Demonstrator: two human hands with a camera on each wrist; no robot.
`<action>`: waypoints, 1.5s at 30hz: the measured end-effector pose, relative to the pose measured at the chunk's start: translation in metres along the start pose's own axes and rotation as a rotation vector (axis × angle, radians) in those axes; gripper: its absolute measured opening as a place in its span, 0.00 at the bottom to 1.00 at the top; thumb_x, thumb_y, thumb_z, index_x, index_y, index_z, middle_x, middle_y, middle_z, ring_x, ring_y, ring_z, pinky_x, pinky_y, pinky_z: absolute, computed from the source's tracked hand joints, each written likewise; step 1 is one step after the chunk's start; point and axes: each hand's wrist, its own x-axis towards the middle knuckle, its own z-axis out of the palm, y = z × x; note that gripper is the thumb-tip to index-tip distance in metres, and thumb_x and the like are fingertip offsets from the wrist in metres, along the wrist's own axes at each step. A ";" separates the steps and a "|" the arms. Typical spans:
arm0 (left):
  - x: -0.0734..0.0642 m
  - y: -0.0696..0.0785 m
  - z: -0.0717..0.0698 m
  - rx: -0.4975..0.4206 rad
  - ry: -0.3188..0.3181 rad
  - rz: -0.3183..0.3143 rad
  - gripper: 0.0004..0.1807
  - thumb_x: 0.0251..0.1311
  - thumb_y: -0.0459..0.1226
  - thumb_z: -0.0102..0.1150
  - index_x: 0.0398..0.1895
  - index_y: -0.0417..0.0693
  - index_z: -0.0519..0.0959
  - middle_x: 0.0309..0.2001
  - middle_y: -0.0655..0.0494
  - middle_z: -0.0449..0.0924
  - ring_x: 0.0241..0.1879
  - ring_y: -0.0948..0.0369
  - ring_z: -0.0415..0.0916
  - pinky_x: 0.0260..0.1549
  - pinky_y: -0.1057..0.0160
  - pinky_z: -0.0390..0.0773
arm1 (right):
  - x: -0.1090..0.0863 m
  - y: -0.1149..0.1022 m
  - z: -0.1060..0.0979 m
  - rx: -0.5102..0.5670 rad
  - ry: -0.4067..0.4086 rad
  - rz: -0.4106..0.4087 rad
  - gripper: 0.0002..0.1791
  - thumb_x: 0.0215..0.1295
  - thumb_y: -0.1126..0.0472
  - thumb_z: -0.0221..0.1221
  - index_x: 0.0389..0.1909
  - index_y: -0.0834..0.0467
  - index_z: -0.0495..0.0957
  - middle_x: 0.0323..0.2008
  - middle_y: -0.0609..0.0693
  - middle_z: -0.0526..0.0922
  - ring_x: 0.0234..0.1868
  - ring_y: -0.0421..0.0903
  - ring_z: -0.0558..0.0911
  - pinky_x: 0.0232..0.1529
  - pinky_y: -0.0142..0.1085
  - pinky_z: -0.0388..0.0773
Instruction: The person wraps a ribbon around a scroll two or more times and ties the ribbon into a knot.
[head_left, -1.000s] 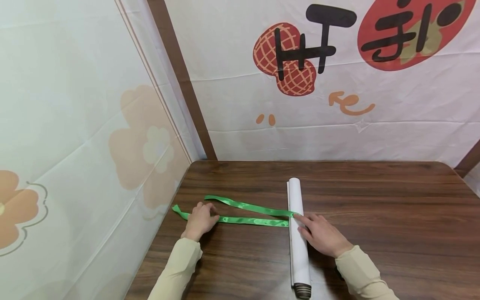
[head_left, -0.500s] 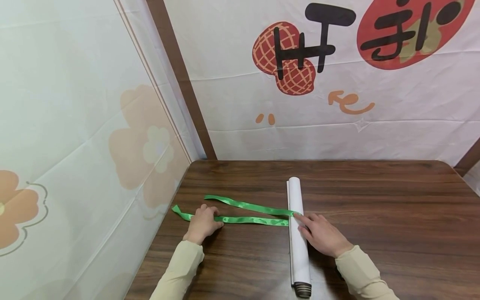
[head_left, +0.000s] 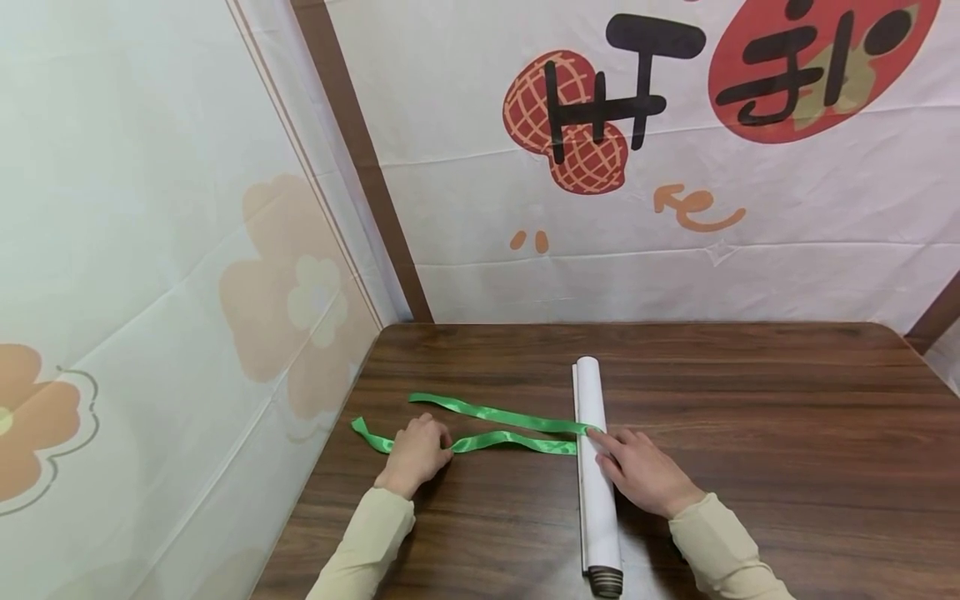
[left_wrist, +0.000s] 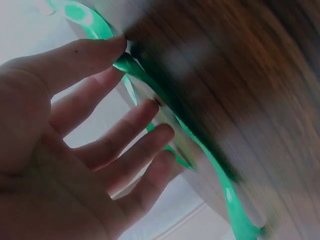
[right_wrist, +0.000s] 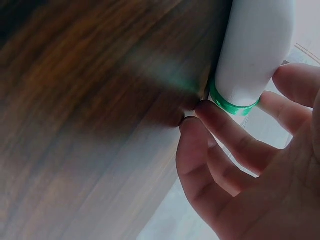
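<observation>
A white rolled-up sheet (head_left: 597, 517) with a dark striped end lies lengthwise on the brown wood-grain table (head_left: 787, 433). Green satin ribbon (head_left: 517, 442) passes round it, and two tails stretch leftward across the tabletop. My left hand (head_left: 418, 454) pinches the nearer tail between thumb and index finger, as the left wrist view shows; its other fingers are loosely bent. On the roll rests my right hand (head_left: 648, 473), its index fingertip on the ribbon where it crosses the top. In the right wrist view, this hand's lower fingers (right_wrist: 192, 145) reach down to the table beside the roll.
Behind the table hangs a white printed cloth (head_left: 465, 287) with red and black figures. Another cloth with pale flowers (head_left: 180, 350) borders the left edge. The farther ribbon tail (head_left: 450, 403) lies loose beyond my left hand.
My left hand has moved slightly right and toward me along the nearer tail, which now bows up in a wave between hand and roll. My right hand has stayed put.
</observation>
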 end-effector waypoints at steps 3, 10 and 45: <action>-0.002 0.003 0.000 -0.045 -0.021 0.026 0.07 0.50 0.33 0.69 0.20 0.52 0.81 0.31 0.55 0.73 0.36 0.53 0.72 0.37 0.48 0.74 | 0.000 -0.001 0.001 -0.012 -0.001 -0.001 0.22 0.70 0.56 0.53 0.64 0.52 0.73 0.51 0.58 0.80 0.54 0.59 0.77 0.52 0.54 0.75; -0.006 0.014 -0.003 -0.115 -0.140 0.089 0.09 0.52 0.32 0.68 0.19 0.52 0.79 0.28 0.58 0.73 0.30 0.59 0.68 0.29 0.60 0.71 | -0.002 -0.004 -0.002 -0.026 0.008 0.011 0.22 0.69 0.56 0.54 0.64 0.52 0.73 0.50 0.57 0.80 0.53 0.58 0.78 0.51 0.53 0.76; -0.003 0.084 -0.027 -0.666 -0.354 0.392 0.10 0.67 0.41 0.55 0.37 0.50 0.85 0.31 0.66 0.81 0.27 0.70 0.70 0.30 0.71 0.70 | 0.002 -0.052 -0.029 0.472 -0.032 -0.192 0.18 0.70 0.54 0.56 0.58 0.52 0.73 0.29 0.38 0.85 0.27 0.31 0.79 0.28 0.28 0.74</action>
